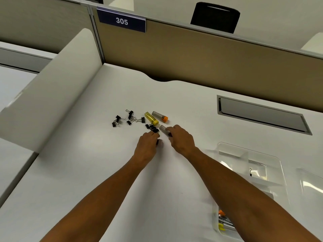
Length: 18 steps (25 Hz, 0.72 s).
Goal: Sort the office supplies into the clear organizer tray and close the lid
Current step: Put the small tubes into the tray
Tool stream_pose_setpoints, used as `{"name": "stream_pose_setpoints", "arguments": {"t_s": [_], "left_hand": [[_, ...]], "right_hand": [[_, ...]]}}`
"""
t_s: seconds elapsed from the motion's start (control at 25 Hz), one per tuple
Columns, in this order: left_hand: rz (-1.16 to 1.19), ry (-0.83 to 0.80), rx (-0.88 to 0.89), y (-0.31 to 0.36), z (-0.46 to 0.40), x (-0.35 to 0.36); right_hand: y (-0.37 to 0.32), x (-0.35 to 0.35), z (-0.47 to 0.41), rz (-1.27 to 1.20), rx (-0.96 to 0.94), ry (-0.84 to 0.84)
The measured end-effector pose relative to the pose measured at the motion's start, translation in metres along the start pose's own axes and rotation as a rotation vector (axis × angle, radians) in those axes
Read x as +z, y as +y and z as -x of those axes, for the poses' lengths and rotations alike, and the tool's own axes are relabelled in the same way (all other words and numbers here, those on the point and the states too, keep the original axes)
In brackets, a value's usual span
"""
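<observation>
Desk divider (209, 55) with "305" sign (121, 21)

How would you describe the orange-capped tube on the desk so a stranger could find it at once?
Start at the white desk and find the pile of black binder clips ahead of both hands. At its right edge lies the orange-capped tube, beside a yellow tube; only it has a clear body and orange end.
</observation>
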<state>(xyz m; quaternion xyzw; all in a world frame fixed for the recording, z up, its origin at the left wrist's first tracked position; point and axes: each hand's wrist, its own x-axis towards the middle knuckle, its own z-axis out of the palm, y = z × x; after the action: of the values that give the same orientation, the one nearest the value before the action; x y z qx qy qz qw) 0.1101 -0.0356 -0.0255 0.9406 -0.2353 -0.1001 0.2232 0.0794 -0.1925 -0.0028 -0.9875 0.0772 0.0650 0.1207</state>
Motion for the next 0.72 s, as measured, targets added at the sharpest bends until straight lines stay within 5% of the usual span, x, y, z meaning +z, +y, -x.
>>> {"name": "stream_pose_setpoints", "arguments": {"t_s": [0.28,0.72], "left_hand": [[0.089,0.031,-0.053,0.006,0.020,-0.014],[0.418,0.245,-0.135,0.050,0.059,-0.036]], "right_hand": [[0.003,-0.003,0.031,-0.053,0.026,-0.009],[0.018,-0.038,0.090,-0.597,0.160,0.110]]}}
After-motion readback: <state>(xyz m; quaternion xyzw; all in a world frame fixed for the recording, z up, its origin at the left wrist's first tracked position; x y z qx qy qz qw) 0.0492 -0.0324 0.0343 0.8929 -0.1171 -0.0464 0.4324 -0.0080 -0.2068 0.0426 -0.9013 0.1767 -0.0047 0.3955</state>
